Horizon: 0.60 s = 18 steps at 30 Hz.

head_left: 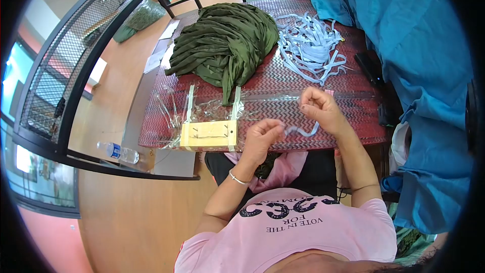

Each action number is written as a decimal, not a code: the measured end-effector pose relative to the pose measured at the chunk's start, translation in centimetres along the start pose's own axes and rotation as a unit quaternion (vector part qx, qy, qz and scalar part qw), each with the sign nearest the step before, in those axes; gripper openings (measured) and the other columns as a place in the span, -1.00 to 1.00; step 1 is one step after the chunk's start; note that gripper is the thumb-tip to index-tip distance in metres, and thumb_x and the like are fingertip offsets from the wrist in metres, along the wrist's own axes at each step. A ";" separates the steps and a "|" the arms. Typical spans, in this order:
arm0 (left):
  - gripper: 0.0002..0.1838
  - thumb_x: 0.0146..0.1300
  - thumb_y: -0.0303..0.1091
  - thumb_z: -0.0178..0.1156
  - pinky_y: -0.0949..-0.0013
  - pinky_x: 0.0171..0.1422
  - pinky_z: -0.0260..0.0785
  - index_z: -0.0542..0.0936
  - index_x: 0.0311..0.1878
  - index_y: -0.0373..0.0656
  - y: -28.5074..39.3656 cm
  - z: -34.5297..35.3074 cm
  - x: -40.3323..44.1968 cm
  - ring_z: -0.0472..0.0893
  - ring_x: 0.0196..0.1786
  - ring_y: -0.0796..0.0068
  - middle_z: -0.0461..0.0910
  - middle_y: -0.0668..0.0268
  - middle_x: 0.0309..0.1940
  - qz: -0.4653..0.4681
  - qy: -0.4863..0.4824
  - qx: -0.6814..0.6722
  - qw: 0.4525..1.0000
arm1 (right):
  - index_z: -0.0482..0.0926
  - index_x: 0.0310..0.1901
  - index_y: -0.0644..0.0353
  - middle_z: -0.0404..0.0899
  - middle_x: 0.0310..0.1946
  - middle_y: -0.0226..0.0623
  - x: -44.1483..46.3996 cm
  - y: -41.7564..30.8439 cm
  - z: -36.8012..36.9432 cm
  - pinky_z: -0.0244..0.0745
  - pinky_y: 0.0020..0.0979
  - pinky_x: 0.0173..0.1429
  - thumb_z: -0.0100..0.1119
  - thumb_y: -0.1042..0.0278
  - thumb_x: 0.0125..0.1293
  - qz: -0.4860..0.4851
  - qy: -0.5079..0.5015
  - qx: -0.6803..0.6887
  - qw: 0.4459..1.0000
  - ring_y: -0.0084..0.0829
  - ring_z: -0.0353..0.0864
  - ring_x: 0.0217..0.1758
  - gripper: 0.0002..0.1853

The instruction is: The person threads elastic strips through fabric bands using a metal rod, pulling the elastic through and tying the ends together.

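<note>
A short pale blue-white strip [303, 132] hangs in a curve between my two hands, above the table's front edge. My left hand [263, 136] has its thumb and fingers pinched together at one end of the strip. Up and to the right, my right hand [322, 111] is closed too, fingers curled to the thumb, with the strip's other end just below it. Left of my left hand lies a yellow board [208, 134] with metal pins, taped to the table. A tangled pile of pale blue strips [313, 45] lies beyond my right hand.
A big heap of dark green cloth [227, 40] covers the back left of the red patterned table [273, 91]. Blue cloth [419, 60] hangs along the right, near a black object [370, 68]. A plastic bottle [118, 152] lies left, beside a black metal frame [65, 156].
</note>
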<state>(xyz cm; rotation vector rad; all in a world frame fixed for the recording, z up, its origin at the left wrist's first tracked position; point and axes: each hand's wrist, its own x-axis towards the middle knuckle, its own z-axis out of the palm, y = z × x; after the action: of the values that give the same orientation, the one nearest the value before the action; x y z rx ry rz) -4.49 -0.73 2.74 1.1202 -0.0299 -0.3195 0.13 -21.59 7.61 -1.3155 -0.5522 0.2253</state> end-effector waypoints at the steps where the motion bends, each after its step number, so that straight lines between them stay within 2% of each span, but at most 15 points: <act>1: -0.85 0.21 -0.56 0.19 0.56 -0.16 0.40 0.57 -0.14 -0.31 -0.1 0.0 0.1 0.53 -0.25 0.63 0.56 0.33 -0.28 0.075 0.026 0.057 0.995 | 0.40 -0.31 0.17 0.32 -0.48 -0.64 -0.4 -0.2 0.5 0.13 -0.71 -0.47 0.14 0.46 0.27 0.024 0.023 -0.021 0.999 -0.82 0.23 -0.51 -0.90; 3: -0.85 0.18 -0.57 0.22 0.58 -0.19 0.39 0.58 -0.16 -0.29 -0.1 0.6 0.6 0.54 -0.28 0.64 0.56 0.34 -0.32 0.222 0.076 0.170 0.957 | 0.40 -0.30 0.15 0.29 -0.53 -0.68 -1.3 -0.9 2.1 0.10 -0.73 -0.48 0.15 0.44 0.28 0.055 0.040 -0.007 0.998 -0.85 0.21 -0.51 -0.89; 5: -0.85 0.15 -0.58 0.26 0.64 -0.25 0.37 0.59 -0.19 -0.26 0.3 1.7 0.4 0.52 -0.34 0.70 0.56 0.41 -0.42 0.200 0.092 0.093 0.971 | 0.40 -0.30 0.15 0.28 -0.52 -0.68 -2.1 -1.0 3.2 0.10 -0.72 -0.48 0.15 0.44 0.28 0.070 0.049 0.051 0.995 -0.86 0.21 -0.51 -0.89; 7: -0.86 0.15 -0.57 0.26 0.67 -0.28 0.36 0.58 -0.20 -0.25 0.9 2.6 0.0 0.52 -0.37 0.72 0.54 0.46 -0.46 0.155 0.095 0.048 0.982 | 0.39 -0.28 0.16 0.29 -0.52 -0.66 -2.5 -0.2 3.7 0.11 -0.72 -0.50 0.15 0.45 0.28 0.070 0.062 0.026 0.995 -0.85 0.21 -0.53 -0.89; 10: -0.86 0.16 -0.57 0.26 0.70 -0.32 0.38 0.56 -0.20 -0.23 0.4 2.6 -0.1 0.52 -0.38 0.75 0.56 0.45 -0.43 0.170 0.073 0.040 0.982 | 0.40 -0.28 0.18 0.32 -0.51 -0.64 -2.7 0.8 4.4 0.12 -0.72 -0.51 0.13 0.46 0.29 0.049 0.090 0.049 0.994 -0.85 0.22 -0.54 -0.90; 18: -0.91 0.21 -0.54 0.22 0.62 -0.29 0.50 0.53 -0.23 -0.19 0.1 2.3 -0.1 0.56 -0.33 0.72 0.58 0.42 -0.36 0.118 0.081 0.002 0.990 | 0.41 -0.29 0.18 0.35 -0.51 -0.61 -2.7 1.5 4.5 0.16 -0.72 -0.49 0.13 0.48 0.28 0.020 0.114 0.024 0.993 -0.84 0.26 -0.53 -0.92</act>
<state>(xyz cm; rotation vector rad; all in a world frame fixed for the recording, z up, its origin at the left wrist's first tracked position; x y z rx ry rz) -4.98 -2.70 3.83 1.1308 -0.0199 -0.0171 -4.16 -18.64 6.18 -1.2873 -0.3241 0.1179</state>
